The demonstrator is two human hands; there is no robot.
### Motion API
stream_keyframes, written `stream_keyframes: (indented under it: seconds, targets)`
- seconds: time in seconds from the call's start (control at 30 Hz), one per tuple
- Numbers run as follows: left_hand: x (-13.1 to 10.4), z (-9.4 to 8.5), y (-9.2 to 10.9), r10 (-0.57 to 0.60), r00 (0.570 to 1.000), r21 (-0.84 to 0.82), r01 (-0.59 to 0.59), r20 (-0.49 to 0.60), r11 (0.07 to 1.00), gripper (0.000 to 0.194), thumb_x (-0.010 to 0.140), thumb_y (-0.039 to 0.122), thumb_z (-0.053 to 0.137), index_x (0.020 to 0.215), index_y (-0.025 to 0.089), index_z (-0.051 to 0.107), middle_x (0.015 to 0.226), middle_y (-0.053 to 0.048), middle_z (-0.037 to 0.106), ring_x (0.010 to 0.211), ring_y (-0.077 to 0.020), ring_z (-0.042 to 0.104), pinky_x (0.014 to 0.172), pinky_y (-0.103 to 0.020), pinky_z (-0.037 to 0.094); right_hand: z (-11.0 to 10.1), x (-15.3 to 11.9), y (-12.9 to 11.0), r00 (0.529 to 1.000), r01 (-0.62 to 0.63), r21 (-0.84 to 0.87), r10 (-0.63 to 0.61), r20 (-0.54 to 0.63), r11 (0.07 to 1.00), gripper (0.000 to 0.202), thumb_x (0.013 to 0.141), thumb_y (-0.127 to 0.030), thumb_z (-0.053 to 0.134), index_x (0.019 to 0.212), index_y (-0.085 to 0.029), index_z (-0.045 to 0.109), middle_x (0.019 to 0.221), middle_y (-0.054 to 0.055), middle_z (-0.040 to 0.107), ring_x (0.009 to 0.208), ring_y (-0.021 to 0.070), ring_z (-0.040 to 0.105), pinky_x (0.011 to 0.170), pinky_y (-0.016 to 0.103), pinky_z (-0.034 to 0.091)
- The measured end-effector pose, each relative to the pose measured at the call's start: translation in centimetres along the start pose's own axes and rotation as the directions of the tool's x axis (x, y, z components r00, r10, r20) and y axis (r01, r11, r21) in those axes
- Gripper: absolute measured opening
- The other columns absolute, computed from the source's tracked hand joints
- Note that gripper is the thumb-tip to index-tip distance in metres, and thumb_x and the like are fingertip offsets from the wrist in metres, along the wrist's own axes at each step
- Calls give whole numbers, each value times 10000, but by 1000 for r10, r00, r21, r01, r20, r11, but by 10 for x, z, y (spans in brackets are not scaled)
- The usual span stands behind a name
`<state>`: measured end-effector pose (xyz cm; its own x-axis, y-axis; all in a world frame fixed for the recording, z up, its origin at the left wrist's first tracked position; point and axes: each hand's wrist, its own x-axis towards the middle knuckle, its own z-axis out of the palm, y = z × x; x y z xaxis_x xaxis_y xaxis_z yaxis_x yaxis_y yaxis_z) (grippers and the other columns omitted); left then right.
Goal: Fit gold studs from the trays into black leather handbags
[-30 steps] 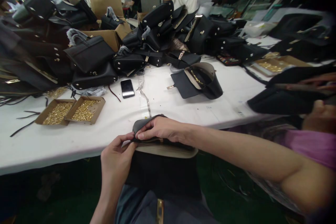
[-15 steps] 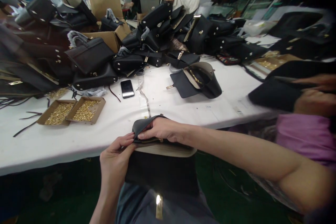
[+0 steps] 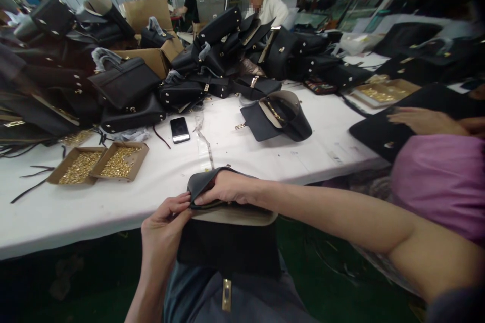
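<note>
Resting apparently against the lap [image 3: 195,287], the black bag [image 3: 229,245] has its gold clasp [image 3: 226,304] dangling below, presumably leaving the opening [image 3: 250,217] free for both hands. The left hand [image 3: 165,222], nearly closed, pinches the bag's left corner between thumb and fingers; the right hand [image 3: 225,187] curls partly inside, its fingers hidden, so what they grip cannot be told. Beyond the bag on the tabletop [image 3: 161,174], gold fittings [image 3: 115,162] fill shallow trays [image 3: 138,163] to its left, likely for easy reach. To its right, a purple sleeve [image 3: 441,186] hides part of a black panel [image 3: 369,130]; behind, piled bags [image 3: 127,83] overlap indistinctly.
</note>
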<state>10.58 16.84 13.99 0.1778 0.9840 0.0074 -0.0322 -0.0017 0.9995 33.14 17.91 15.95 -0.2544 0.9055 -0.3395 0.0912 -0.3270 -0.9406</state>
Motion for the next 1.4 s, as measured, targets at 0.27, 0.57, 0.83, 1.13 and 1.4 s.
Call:
stream_keyframes:
  seconds: [0.27,0.57,0.83,1.13,1.4]
  targets:
    - [1,-2,4,-40,999,51,40,-3,998,142,787,281,910,839,188,817,1082,-88,824,1154,-309,769,1164,-524,567,1,-10,-28,982,3,-5,-2,187,1000,228,799,-278,860,1018,-215,851,1069,8,827,980,209,713,895,285,532]
    - [-2,-1,11,-127,991,22,128,-27,992,272,801,323,895,1032,185,849,1151,-101,835,1129,-298,781,1083,-438,611,-1,-9,-30,970,36,-143,0,243,989,177,873,-297,802,997,-171,788,901,-2,751,789,150,607,753,255,457]
    - [-13,3,26,-124,992,144,118,31,983,328,855,325,842,1163,213,858,1192,-89,833,1112,-300,796,1049,-422,643,4,-24,-28,990,85,-100,-73,118,991,235,929,-382,785,1061,-187,784,888,-4,734,714,132,568,660,244,428]
    - [-24,12,29,43,999,464,-28,-20,886,263,941,271,694,1138,268,867,1116,-32,850,1039,-274,811,1025,-415,641,13,-28,-17,990,123,-60,-118,82,991,184,902,-291,804,1039,-169,806,959,21,783,839,164,650,774,263,490]
    - [-14,11,29,-13,1000,481,3,16,877,267,939,315,706,1147,249,861,1099,-56,852,998,-275,812,915,-373,644,4,-32,-16,987,135,-110,-123,108,985,193,869,-273,827,1020,-177,754,896,-7,734,770,146,604,700,248,458]
